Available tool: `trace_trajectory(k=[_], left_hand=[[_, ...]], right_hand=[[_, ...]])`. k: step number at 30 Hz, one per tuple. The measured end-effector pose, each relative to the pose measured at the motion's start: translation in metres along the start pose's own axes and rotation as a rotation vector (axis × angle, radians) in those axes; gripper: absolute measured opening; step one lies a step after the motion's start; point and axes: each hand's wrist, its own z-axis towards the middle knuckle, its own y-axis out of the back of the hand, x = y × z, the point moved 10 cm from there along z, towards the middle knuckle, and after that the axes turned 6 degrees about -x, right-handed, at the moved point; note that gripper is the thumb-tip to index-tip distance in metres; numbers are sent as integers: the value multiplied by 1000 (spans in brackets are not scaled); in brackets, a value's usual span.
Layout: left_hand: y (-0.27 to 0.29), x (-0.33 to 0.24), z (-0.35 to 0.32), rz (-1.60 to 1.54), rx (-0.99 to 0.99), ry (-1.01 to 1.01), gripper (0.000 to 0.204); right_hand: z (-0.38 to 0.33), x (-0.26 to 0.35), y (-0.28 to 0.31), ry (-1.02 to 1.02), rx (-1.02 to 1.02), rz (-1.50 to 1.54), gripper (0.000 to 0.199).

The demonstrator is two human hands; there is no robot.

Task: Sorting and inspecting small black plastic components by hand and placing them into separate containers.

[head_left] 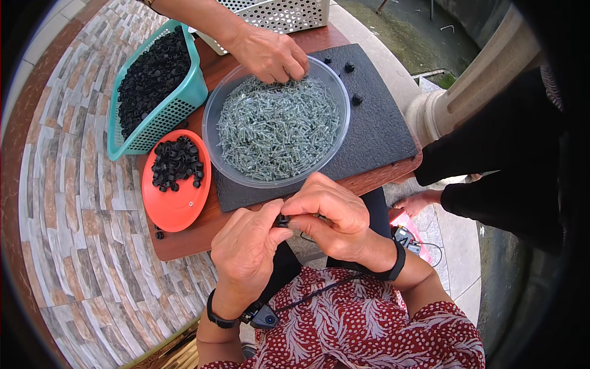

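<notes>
Close in front of my body, my left hand (246, 249) and my right hand (332, 215) meet with pinched fingertips. Between them is a small black plastic piece (281, 220), mostly covered by my fingers. Just beyond my hands stands a clear plastic bowl (212, 146) full of silver screws (279, 129). To its left, an orange-red plate (178, 209) bears a heap of black plastic pieces (177, 161) like the one I hold. From the far side, another person's hand (270, 55) reaches into the screws at the bowl's back rim.
A teal basket (166, 117) of black pieces stands at the left, and a pale perforated basket (289, 17) at the back. A dark mat (381, 129) with several loose black pieces covers part of the wooden table (190, 245). Someone's legs (491, 166) and a pillar (467, 86) are at the right.
</notes>
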Motion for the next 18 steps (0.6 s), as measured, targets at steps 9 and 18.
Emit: trace_trajectory(k=[9,18], left_hand=[[-2,22,-7,-70,57,159,30],[-7,63,-31,-686,-132,605,31]], right_hand=[[0,-8,-2,-41,9,-79,21],[5,3,-13,34,16,-63,23]])
